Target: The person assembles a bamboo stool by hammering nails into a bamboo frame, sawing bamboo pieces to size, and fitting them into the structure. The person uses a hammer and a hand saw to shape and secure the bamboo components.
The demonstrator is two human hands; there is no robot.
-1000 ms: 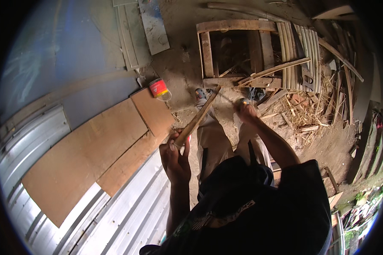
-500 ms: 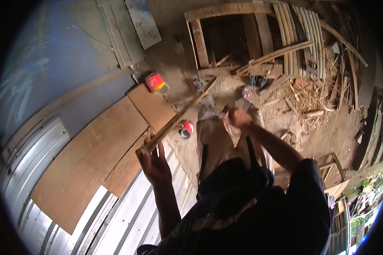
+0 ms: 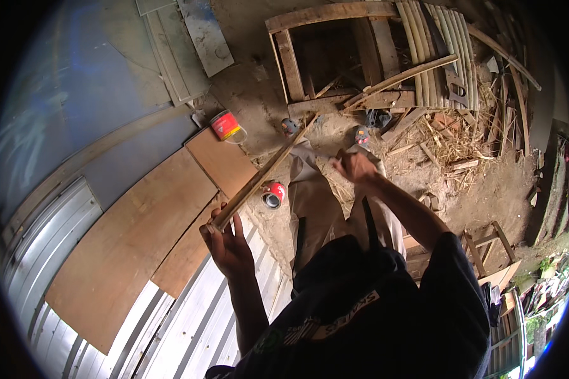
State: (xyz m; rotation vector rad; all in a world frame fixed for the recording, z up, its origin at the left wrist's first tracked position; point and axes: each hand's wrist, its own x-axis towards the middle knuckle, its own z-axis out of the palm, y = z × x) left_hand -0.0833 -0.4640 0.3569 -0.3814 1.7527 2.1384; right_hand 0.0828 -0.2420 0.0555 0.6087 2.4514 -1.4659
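Note:
My left hand is closed round the near end of a long wooden strip, thumb on top and fingers around it. The strip slants away from me, up and to the right, past my knees. My right hand is closed on a paintbrush, its head blurred and pointing toward the strip; whether it touches the wood I cannot tell. Just right of the strip lies a red and white open can, its grey mouth facing me. Left of the strip's far half is a red and yellow can with a wire handle.
Plywood sheets lie over corrugated metal sheets at my left. Ahead stands a wooden frame with slats, and a handsaw rests against them. Wood scraps and shavings cover the ground at right. A small wooden frame is at lower right.
My right hand has moved slightly up with the paintbrush, whose head has swung nearer the strip. The left hand still grips the strip in nearly the same place. The view has shifted slightly.

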